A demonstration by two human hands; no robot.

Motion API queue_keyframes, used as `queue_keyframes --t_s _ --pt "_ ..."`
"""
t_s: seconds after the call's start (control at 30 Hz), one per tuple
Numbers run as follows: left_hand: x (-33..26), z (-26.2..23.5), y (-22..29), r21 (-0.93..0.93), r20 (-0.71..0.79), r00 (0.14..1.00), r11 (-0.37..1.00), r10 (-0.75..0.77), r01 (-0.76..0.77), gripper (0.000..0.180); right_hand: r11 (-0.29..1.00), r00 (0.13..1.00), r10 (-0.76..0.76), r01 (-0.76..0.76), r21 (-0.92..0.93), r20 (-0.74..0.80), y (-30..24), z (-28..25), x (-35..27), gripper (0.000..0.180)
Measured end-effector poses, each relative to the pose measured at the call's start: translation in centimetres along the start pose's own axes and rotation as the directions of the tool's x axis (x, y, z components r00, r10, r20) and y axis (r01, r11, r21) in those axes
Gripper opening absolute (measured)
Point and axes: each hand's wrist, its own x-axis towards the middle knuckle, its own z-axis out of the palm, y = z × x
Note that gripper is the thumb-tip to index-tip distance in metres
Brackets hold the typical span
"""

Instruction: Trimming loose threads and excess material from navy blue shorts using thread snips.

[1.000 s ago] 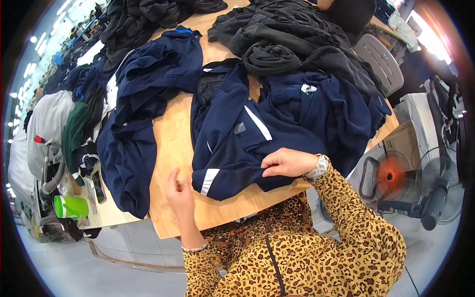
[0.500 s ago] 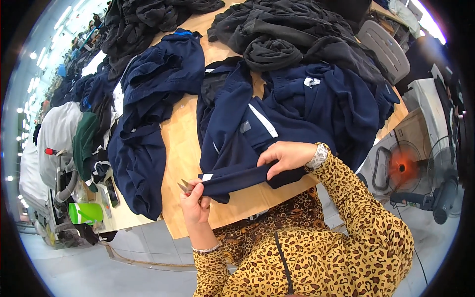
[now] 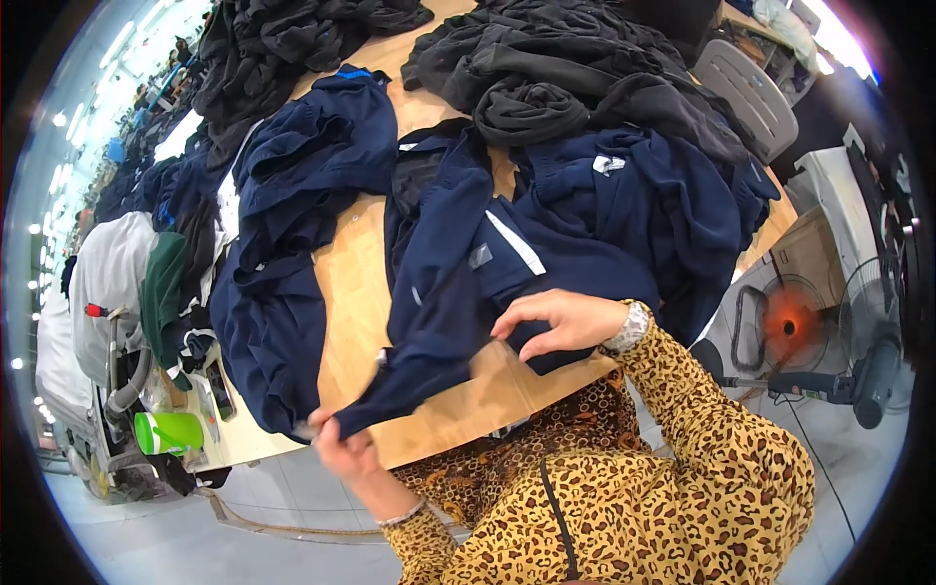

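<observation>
My left hand (image 3: 348,456) pinches the end of a dark navy garment (image 3: 429,331) and draws it out past the table's near edge. That hand is a little blurred, and the small snips seen in it earlier cannot be made out now. My right hand (image 3: 565,324) hovers over the same garment's near part, fingers apart and curved, with nothing in them. The garment has a white stripe (image 3: 517,244) and a small grey patch. A small white tag shows on its stretched part. More navy cloth (image 3: 609,210) lies bunched behind my right hand.
Another navy garment (image 3: 278,292) hangs over the wooden table (image 3: 346,268) on the left. Black clothes (image 3: 546,68) are heaped at the far side. A green bucket (image 3: 168,433) stands at far left, with a grey chair (image 3: 746,97) and fans (image 3: 788,327) on the right.
My left hand has moved left and toward me, pulling the garment's end along. The snips no longer show. My right hand has let the cloth slip away and shifted slightly left.
</observation>
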Motion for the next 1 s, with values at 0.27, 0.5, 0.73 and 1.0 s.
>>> queue_keyframes --t_s 0.27,0.5,0.73,1.0 --pt "-0.9 -2.8 3.7 0.537 -0.143 0.938 0.821 0.316 -0.194 0.018 0.899 0.776 0.096 -0.336 -0.280 -0.623 1.3 -1.2 -4.9 0.021" --pt "-0.7 -0.9 3.9 0.711 -0.314 0.769 0.674 0.558 -0.199 0.016 0.663 0.779 -0.116 -0.401 -0.632 -0.616 4.2 -0.3 -0.5 0.025" --pt "-1.1 -1.7 1.4 0.988 0.153 0.618 -0.123 0.771 -0.092 0.016 0.777 0.793 -0.124 -0.297 -0.555 -0.597 6.1 -0.9 0.3 0.020" --pt "0.1 5.9 -11.3 0.924 0.381 0.923 -0.065 0.061 -0.377 0.022 0.810 0.736 -0.190 -0.257 -0.528 -0.650 5.0 -0.8 0.6 0.014"
